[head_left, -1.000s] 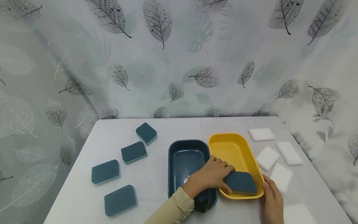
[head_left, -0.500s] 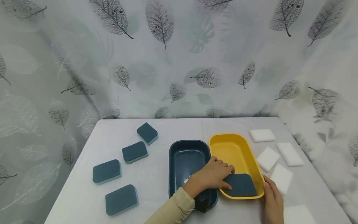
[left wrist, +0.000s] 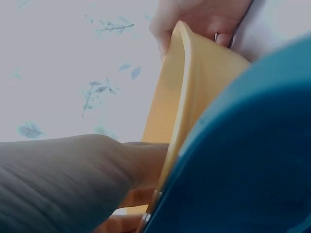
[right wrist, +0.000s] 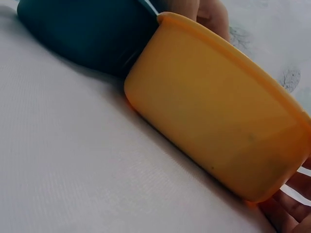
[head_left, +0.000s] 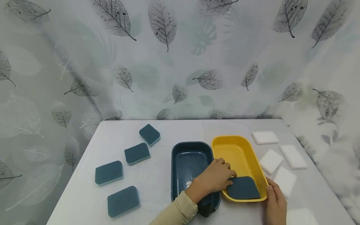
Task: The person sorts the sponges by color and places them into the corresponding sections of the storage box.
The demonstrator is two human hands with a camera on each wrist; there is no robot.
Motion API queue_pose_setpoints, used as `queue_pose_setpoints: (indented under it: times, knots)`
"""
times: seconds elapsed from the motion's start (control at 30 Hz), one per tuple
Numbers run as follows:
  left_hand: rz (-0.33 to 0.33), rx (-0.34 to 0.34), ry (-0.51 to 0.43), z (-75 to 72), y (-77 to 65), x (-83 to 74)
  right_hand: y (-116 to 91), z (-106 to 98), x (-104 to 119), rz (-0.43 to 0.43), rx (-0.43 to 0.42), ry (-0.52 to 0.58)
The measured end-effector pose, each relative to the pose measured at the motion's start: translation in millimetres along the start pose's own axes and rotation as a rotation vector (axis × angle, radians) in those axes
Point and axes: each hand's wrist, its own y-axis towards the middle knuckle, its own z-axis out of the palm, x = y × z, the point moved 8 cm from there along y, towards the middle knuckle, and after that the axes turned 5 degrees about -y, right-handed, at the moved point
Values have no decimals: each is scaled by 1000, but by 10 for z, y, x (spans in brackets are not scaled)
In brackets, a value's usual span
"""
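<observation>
A dark teal scrub sponge [head_left: 243, 188] lies flat at the near end of a yellow tray [head_left: 229, 150]. My left hand [head_left: 215, 175] reaches over the dark blue tray [head_left: 191, 159] into the yellow one. Its bent fingers touch the sponge's left edge, with no clear grip on it. My right hand [head_left: 276, 203] rests at the yellow tray's near right side, fingers against the outer wall. In the right wrist view, fingers [right wrist: 286, 208] of that hand lie at the tray's lower corner. The left wrist view shows my left hand [left wrist: 92, 174] partly hidden by the yellow rim.
Several teal sponges [head_left: 123, 201] lie in a slanting row on the left of the white table [head_left: 157, 193]. Several white blocks [head_left: 293, 156], which look like sponges, lie on the right. The two trays stand side by side. A leaf-patterned curtain [head_left: 180, 62] hangs behind.
The teal sponge, tilted in my left hand earlier, has come down flat in the yellow tray. My left thumb has drawn back from its face. The right hand stays at the tray's side.
</observation>
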Motion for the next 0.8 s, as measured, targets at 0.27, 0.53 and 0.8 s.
queue_pose_setpoints:
  times: [0.27,0.53,0.8]
  knots:
    - [-3,-135,-48,-163,-169,-9,-9,15,24,-36,-22,24]
    - [-11,-349,-202,-413,-531,185,-35,22,-17,-6,-17,0]
    - [-20,-578,-352,-572,-754,490,-36,-2,42,-31,-37,1]
